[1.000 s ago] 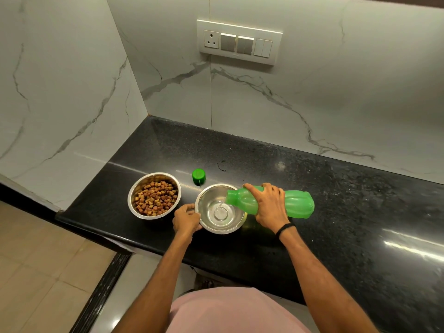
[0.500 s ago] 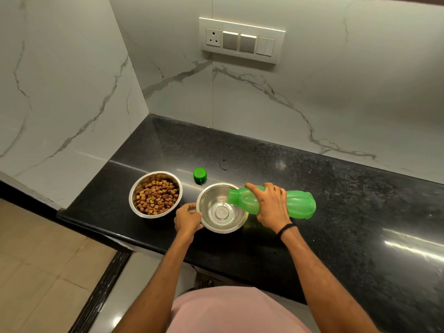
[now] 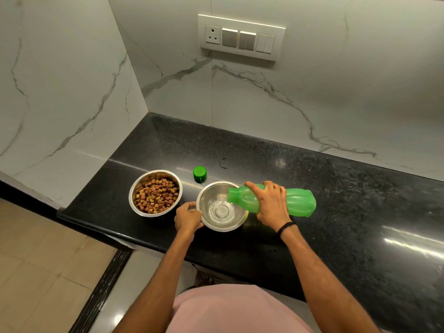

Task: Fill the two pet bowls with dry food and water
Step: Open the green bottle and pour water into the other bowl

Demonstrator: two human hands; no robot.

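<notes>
- Got the right hand (image 3: 271,203) curled tight round the middle of the green bottle (image 3: 299,203), tipped nearly flat, mouth poking over the right rim of the water bowl (image 3: 211,192) in the lower middle of the frame.
- Got the left hand (image 3: 188,217) on that bowl's left rim, fingers (image 3: 190,205) curled against it, pinning it to the bench (image 3: 336,224). Worth doing: probably a slippery combo, thin steel on polished stone.
- Looks like only a shallow puddle in the bottom so far, so reckon on plenty left to pour.
- Raise the bottle's base slowly instead of squeezing, for less risk of glugging and splashing out of soft plastic.
- Aim for the centre of the bowl, not the wall, to avoid slosh over the edge.
- Mind the food bowl (image 3: 131,195) just to the left, already loaded with kibble (image 3: 156,195). No fun serving it soggy.
- Stop a bit short of the rim, level the bottle, then lift away. Grab the green cap (image 3: 200,173) from just behind the two bowls afterwards.
</notes>
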